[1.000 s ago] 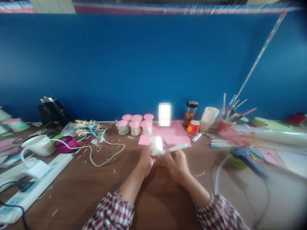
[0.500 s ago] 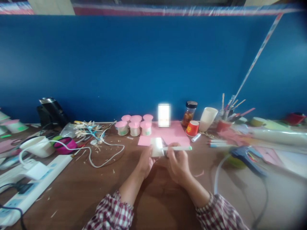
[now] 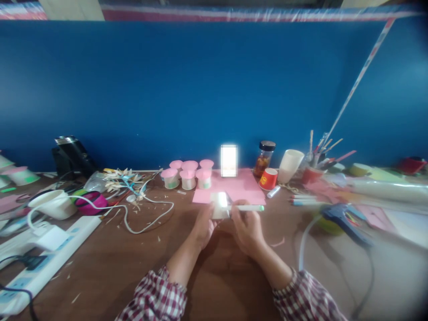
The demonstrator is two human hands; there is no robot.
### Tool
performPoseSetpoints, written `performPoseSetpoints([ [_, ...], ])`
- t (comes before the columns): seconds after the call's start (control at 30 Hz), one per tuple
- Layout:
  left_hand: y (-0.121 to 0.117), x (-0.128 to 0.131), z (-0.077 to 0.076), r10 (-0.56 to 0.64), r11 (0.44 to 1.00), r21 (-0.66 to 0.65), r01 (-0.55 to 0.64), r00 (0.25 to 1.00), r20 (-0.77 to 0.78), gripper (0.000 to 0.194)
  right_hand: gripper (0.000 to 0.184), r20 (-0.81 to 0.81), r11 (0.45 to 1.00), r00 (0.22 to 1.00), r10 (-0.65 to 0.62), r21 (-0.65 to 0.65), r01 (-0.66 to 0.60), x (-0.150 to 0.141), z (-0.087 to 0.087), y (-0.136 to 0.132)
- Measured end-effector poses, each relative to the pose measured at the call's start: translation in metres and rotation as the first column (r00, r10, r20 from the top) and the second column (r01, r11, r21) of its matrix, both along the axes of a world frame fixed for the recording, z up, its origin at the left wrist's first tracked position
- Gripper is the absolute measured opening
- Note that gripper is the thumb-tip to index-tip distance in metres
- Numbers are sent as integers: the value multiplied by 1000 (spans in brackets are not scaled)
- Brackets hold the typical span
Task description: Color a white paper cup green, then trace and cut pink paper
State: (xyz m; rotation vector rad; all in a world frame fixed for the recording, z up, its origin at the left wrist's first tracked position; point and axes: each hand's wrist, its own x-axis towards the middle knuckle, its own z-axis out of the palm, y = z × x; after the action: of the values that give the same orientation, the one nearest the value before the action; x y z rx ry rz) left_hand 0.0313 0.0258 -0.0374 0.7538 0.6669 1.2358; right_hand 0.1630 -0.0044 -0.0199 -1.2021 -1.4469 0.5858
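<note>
1. Far left, we've got a white power strip (image 3: 60, 256) running diagonally over the brown desk (image 3: 220, 285), with a white mug (image 3: 53, 207) and a magenta cup (image 3: 92, 204) just behind it.
2. Then a white cable (image 3: 133, 232) snaking around, and past that a bunch of pink-topped cups (image 3: 187, 182), all upright near the wall.
3. The left hand (image 3: 202, 225) has its fingers closed around a small white piece (image 3: 217, 209), held over the desk near the front edge of the pink paper (image 3: 244, 185). It looks roughly upright to us, but glare eats the details.
4. Now the pen (image 3: 254, 207): its long axis lies sideways, pretty much level. The green end points right, the other end left at the white piece; we can't tell if they're touching.
5. The right hand (image 3: 247, 225) has its fingers narrowed in a pinch on that pen.
6. Further right we see a black-lidded jar (image 3: 263, 159), a red paper cup (image 3: 268, 179), a tilted white cup (image 3: 290, 166), then a blurry blue glue gun (image 3: 347, 223) nearer to us.
7. Behind it all, left to right, a plain blue wall (image 3: 200, 89) with striped tape (image 3: 234, 14) along the top.
</note>
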Motion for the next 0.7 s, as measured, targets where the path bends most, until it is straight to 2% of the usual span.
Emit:
performPoseSetpoints([
  [0.53,0,2,3,12,1000,11,-12,1000,14,35,19,61,1000,998,0,-5,0,1,1,0],
  [0.7,0,1,3,23,999,-41,-22,1000,22,35,18,-56,1000,998,-22,8,23,0,3,-1],
])
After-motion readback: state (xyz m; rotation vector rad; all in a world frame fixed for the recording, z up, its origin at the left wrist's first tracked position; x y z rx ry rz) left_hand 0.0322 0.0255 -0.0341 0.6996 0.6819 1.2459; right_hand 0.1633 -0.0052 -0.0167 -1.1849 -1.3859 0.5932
